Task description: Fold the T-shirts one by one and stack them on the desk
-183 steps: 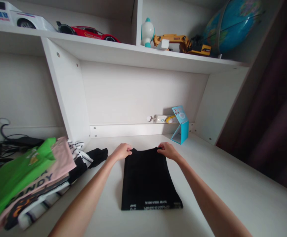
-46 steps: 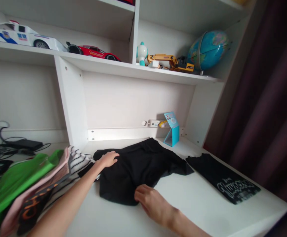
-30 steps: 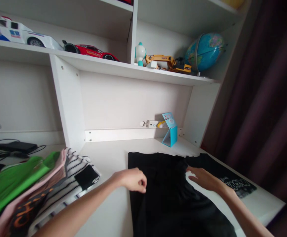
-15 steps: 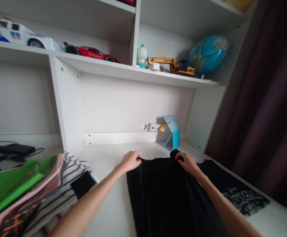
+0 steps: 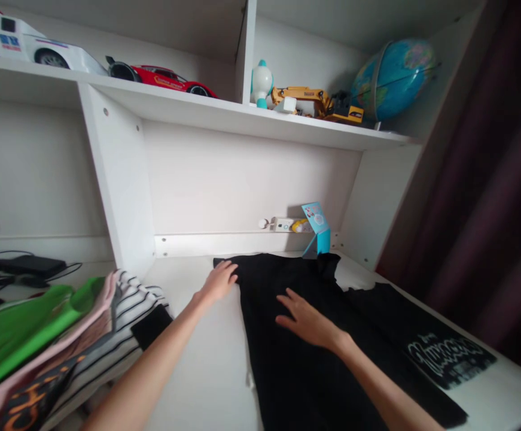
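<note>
A black shirt point(image 5: 282, 365) lies spread on the white desk in front of me, with its far right corner bunched up. At its upper left, my left hand point(image 5: 219, 281) touches the short sleeve part, fingers stretched out. Over the middle of the cloth is my right hand point(image 5: 307, 318), fingers spread and holding nothing; I cannot tell whether it presses on the fabric. Partly covered by this shirt's right side is another dark garment point(image 5: 390, 317) with white lettering.
Stacked clothes point(image 5: 31, 335) sit at the left, near a black adapter point(image 5: 31, 264) and cables. A blue folded card stand point(image 5: 323, 240) and a power strip point(image 5: 285, 224) are at the back. Toy cars, a toy excavator point(image 5: 305, 94) and a globe point(image 5: 399, 78) occupy the shelf above.
Both hands have let go of the shirt's raised top edge, and the cloth now lies flat on the desk. My left hand moved slightly left; my right hand moved left and nearer.
</note>
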Demonstrator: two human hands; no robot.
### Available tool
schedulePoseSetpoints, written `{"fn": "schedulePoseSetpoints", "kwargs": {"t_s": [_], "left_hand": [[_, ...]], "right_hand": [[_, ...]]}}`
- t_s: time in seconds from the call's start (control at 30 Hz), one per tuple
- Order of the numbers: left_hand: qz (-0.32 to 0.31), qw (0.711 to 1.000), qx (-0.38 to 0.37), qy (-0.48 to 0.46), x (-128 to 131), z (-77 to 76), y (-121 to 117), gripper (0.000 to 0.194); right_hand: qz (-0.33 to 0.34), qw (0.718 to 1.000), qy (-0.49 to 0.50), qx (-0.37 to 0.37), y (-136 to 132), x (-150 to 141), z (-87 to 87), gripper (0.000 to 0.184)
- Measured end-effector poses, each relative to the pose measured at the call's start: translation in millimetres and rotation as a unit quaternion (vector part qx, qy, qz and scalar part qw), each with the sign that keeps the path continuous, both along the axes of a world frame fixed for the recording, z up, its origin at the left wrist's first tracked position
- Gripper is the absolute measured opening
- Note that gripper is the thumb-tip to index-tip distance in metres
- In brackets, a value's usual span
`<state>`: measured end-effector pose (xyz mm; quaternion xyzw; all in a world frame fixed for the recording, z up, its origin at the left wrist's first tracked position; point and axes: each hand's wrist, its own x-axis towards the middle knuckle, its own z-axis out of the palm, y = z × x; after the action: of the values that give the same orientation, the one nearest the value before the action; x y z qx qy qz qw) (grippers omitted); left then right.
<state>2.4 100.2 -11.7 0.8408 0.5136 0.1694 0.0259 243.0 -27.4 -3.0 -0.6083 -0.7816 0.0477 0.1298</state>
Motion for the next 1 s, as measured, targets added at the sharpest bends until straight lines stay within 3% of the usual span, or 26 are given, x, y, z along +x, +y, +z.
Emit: {"fn": "schedulePoseSetpoints", "kwargs": {"t_s": [0.07, 0.13, 0.2, 0.27, 0.33, 0.43, 0.47, 0.53, 0.63, 0.7, 0.8, 0.93, 1.0], "left_hand": [[-0.079, 0.995, -0.059, 0.022, 20.4, -11.0, -6.5, 0.046], [-0.096, 0.987, -0.12, 0.055, 29.1, -12.9, -11.6, 0.047], [-0.074, 0.982, -0.15, 0.082, 27.9, -5.6, -14.5, 0.045], [-0.022, 0.984, -0.143, 0.101, 21.2, 6.9, -15.5, 0.041], [0.034, 0.986, -0.113, 0.122, 13.8, 17.5, -15.7, 0.035], [0.055, 0.986, -0.073, 0.141, 7.5, 17.3, -15.4, 0.03], [0.039, 0.988, -0.063, 0.138, 7.1, 12.1, -15.0, 0.03], [0.0, 0.992, -0.046, 0.115, 8.0, -3.9, -13.0, 0.037], [-0.017, 0.995, -0.064, 0.075, 10.8, -30.6, -7.8, 0.048], [-0.001, 0.994, -0.089, 0.062, 11.6, -42.9, -3.8, 0.057], [0.021, 0.994, -0.094, 0.055, 10.8, -50.1, 1.1, 0.068], [0.048, 0.994, -0.084, 0.043, 8.2, -51.2, 4.7, 0.073], [0.049, 0.994, -0.085, 0.041, 7.3, -51.8, 5.8, 0.074]], "right_hand": [[0.068, 0.993, 0.019, -0.099, -35.0, -26.1, -9.2, 0.067], [0.127, 0.977, 0.033, -0.165, -62.5, -46.0, -16.7, 0.074], [0.163, 0.969, 0.04, -0.184, -81.0, -59.4, -22.2, 0.075], [0.189, 0.961, 0.053, -0.193, -93.3, -66.9, -22.6, 0.061], [0.248, 0.943, 0.085, -0.208, -102.2, -68.5, -14.8, 0.043], [0.325, 0.907, 0.169, -0.21, -103.9, -56.5, 8.0, 0.04], [0.313, 0.909, 0.193, -0.194, -98.4, -48.1, 15.0, 0.041], [0.222, 0.946, 0.196, -0.134, -75.3, -25.9, 22.9, 0.038], [0.045, 0.995, 0.085, -0.036, -17.9, 12.3, 17.5, 0.031], [-0.011, 0.999, 0.037, -0.015, 22.7, 31.5, 8.7, 0.033], [-0.037, 0.999, -0.003, 0.001, 67.7, 40.1, -3.5, 0.04], [-0.053, 0.996, -0.071, -0.011, 92.5, 33.4, -17.3, 0.04], [-0.108, 0.989, -0.102, -0.021, 97.2, 38.3, -20.7, 0.034]]}}
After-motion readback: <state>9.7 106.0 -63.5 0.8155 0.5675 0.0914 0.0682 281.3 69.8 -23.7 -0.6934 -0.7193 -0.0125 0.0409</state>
